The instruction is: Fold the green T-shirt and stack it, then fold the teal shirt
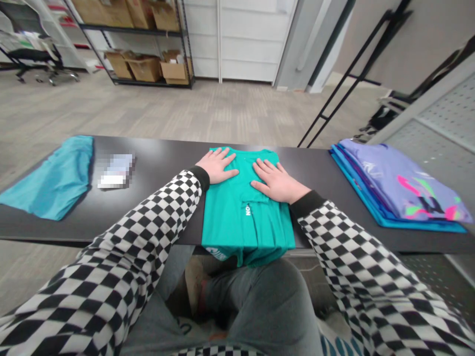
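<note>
A green T-shirt (226, 212) lies on the dark table with its sides folded in, and its lower end hangs over the near edge. White lettering shows near its middle and on the hanging part. My left hand (216, 165) rests flat on the upper left of the shirt, fingers spread. On the upper right, my right hand (272, 182) presses flat with its fingers apart. Neither hand grips the cloth. A sleeve of the shirt is folded across below my right hand.
Folded shirts (404, 183), a lavender one on top, are stacked at the table's right end. A blue cloth (55, 178) and a blurred-out small item (116, 171) lie on the left. Behind the table (159, 158) stands a shelf with cardboard boxes (144, 66).
</note>
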`<state>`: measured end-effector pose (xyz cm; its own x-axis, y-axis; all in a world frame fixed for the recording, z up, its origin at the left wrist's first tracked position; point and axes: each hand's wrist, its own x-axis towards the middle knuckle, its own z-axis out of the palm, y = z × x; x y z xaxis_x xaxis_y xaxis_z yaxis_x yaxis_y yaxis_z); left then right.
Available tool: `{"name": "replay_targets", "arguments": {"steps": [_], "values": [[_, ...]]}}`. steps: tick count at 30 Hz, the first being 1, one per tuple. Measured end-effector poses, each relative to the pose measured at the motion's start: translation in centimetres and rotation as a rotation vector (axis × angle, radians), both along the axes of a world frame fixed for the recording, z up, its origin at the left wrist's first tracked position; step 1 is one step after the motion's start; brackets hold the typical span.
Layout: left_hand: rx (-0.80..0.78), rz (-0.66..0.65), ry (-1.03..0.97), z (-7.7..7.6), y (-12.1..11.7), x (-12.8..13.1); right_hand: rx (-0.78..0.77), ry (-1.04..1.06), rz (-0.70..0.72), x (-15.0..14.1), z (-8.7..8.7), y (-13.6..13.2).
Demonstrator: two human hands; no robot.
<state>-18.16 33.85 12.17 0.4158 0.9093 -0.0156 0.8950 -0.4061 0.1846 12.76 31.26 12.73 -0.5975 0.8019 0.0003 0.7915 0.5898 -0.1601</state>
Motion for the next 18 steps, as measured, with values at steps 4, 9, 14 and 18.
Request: {"name": "replay_targets", "arguments": {"steps": [4,9,14,18], "values": [[0.024,0.006,-0.045,-0.1,0.4,0.0,-0.039,-0.03,-0.025,-0.2,-0.5,0.3],[0.25,0.046,-0.232,0.5,-0.8,-0.8,0.0,0.117,-0.068,0.2,0.7,0.1],[0.355,0.045,-0.381,2.0,-7.9,-2.0,0.163,0.488,-0.371,2.1,3.0,-9.1],[0.465,0.007,-0.596,0.4,-20.9,-3.0,0.052,0.697,-0.585,5.0,0.0,-21.8]]}}
